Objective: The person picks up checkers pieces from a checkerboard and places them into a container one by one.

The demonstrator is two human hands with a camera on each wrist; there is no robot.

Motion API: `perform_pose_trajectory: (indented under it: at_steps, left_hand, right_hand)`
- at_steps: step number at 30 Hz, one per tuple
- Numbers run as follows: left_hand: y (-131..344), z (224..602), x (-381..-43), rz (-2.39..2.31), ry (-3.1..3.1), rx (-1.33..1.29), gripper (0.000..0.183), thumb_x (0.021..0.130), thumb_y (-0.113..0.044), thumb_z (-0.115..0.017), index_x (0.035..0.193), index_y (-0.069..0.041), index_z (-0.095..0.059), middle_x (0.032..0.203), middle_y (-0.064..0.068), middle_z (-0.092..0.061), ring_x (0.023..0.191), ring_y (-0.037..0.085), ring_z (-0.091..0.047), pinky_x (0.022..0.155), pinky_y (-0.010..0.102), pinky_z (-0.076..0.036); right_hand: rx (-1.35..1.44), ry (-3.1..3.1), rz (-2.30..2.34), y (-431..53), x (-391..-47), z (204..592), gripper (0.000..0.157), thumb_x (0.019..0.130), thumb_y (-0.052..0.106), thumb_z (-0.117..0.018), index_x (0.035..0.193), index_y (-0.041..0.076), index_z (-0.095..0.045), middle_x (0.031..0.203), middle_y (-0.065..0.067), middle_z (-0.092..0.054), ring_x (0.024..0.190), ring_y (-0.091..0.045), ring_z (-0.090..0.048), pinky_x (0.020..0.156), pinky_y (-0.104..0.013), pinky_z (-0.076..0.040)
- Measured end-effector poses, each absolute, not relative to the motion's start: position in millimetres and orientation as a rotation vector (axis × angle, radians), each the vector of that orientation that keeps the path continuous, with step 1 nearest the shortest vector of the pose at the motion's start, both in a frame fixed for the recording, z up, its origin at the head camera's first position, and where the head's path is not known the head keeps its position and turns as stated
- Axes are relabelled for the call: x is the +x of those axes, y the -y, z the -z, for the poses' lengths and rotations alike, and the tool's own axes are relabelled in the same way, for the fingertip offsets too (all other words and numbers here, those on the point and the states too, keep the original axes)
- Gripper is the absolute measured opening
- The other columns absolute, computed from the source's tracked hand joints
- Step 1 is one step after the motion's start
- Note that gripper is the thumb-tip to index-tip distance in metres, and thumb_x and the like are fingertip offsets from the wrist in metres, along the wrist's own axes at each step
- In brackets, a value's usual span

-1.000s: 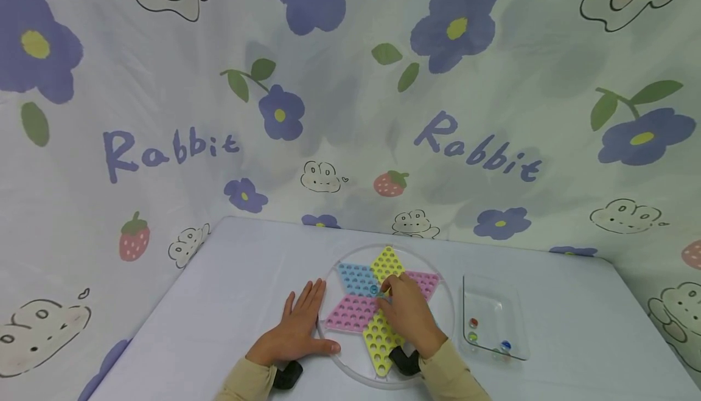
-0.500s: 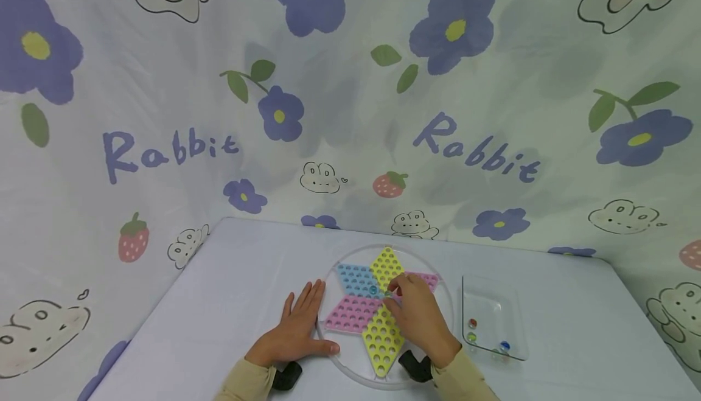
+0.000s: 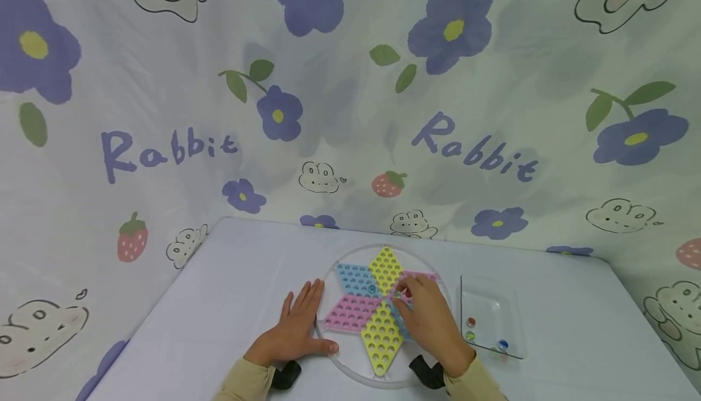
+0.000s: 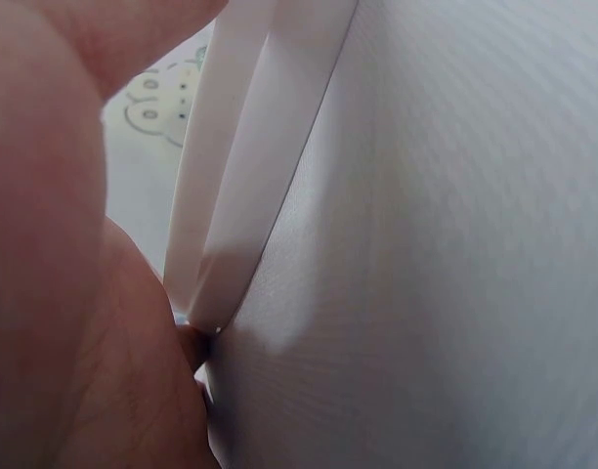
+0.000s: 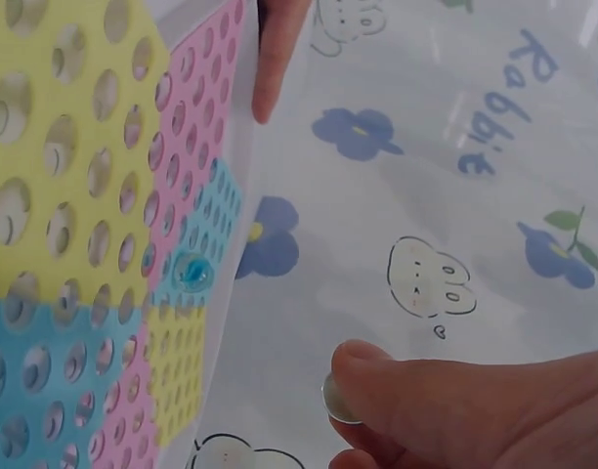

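A round Chinese checkers board [image 3: 350, 376] with a clear rim and a star of yellow, pink and blue points lies on the table. My right hand [image 3: 429, 319] is over the right side of the star. Between its thumb and finger it pinches a clear glass marble [image 5: 340, 401], held off the board in the right wrist view. One blue marble [image 5: 192, 273] sits in a hole of the far-left blue point. My left hand [image 3: 296, 328] lies with straight fingers against the board's left rim, its thumb reaching over the edge; the rim [image 4: 235, 147] shows up close in the left wrist view.
Right of the board stands a clear plastic box [image 3: 517, 303]. Inside are several marbles, among them a red one [image 3: 471, 322] and a blue one [image 3: 503, 344]. A white cloth printed with flowers and rabbits [image 3: 328, 115] hangs behind the table [image 3: 230, 267].
My right hand has moved right from the star's centre, carrying the pinched marble with it. The left hand stays in place at the rim.
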State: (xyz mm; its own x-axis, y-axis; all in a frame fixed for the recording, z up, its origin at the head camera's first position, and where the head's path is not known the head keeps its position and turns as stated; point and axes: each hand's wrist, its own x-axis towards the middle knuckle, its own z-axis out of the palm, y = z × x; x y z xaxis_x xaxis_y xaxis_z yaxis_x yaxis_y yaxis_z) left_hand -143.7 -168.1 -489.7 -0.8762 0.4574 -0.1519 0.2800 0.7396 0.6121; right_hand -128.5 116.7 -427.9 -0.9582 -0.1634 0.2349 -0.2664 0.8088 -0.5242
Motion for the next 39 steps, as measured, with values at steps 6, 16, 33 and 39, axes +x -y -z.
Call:
perform_pose_trajectory:
  at_steps: [6,16,33,39]
  left_hand:
    - [168,489,-144,-0.889,-2.667,0.619,0.127,0.079,-0.062,-0.075,0.159,0.005,-0.003,0.166,0.023,-0.003,0.152,0.042,0.004,0.113,0.066,0.008]
    - [168,489,-146,-0.855,-2.658,0.641,0.127,0.081,-0.063,-0.073,0.159,0.004,0.000,0.166,0.023,-0.001,0.153,0.041,0.005,0.113,0.068,0.006]
    - [168,491,-147,-0.837,-2.672,0.637,0.128,0.080,-0.065,-0.073,0.159,0.004,0.000,0.166,0.023,-0.001,0.153,0.041,0.004,0.113,0.068,0.005]
    - [169,490,-145,-0.863,-2.657,0.611,0.127,0.080,-0.063,-0.074,0.159,0.003,0.000,0.167,0.022,-0.001,0.153,0.041,0.006,0.113,0.067,0.008]
  right_hand:
    - [0.279,2.865,-0.856,-121,-124,423,0.016,0.091,0.014,-0.076,0.105,0.010,-0.068,0.098,0.000,-0.057,0.090,-0.015,-0.053,0.077,-0.037,-0.049]
    - [0.223,2.876,-0.871,-130,-116,416,0.016,0.092,0.013,-0.075,0.107,0.011,-0.068,0.099,-0.001,-0.057,0.094,-0.019,-0.054,0.081,-0.040,-0.050]
    - [0.216,2.871,-0.816,-156,-106,419,0.017,0.092,0.012,-0.075,0.107,0.011,-0.068,0.094,0.000,-0.055,0.087,-0.016,-0.051,0.074,-0.037,-0.048]
    - [0.155,2.890,-0.831,-166,-102,420,0.020,0.092,0.013,-0.075,0.110,0.010,-0.068,0.097,-0.001,-0.056,0.091,-0.018,-0.054,0.077,-0.037,-0.051]
